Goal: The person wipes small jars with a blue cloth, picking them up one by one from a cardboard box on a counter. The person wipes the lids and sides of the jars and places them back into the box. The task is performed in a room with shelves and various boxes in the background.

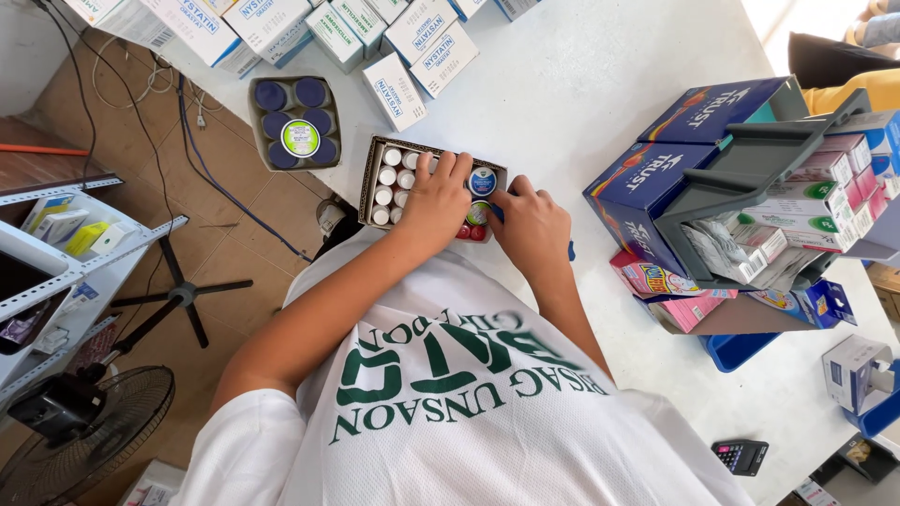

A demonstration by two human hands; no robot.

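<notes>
Both hands work inside a small cardboard tray of jars at the near edge of the white table.

Nearest, a white printed shirt fills the lower frame. The left hand [438,199] lies flat over the middle of the cardboard tray [367,178], fingers spread across the jars; whether its grip closes on one I cannot tell. The right hand [532,225] rests at the tray's right end, fingertips touching a round blue-lidded jar [483,181]; its grip is narrow, not clearly holding. White-capped jars [392,184] fill the tray's left part. Beyond, a second tray of dark blue-lidded jars [295,122] stands on the table [581,84], then white medicine boxes [394,91]. Right, blue cartons [647,178] carry a grey rack.
</notes>
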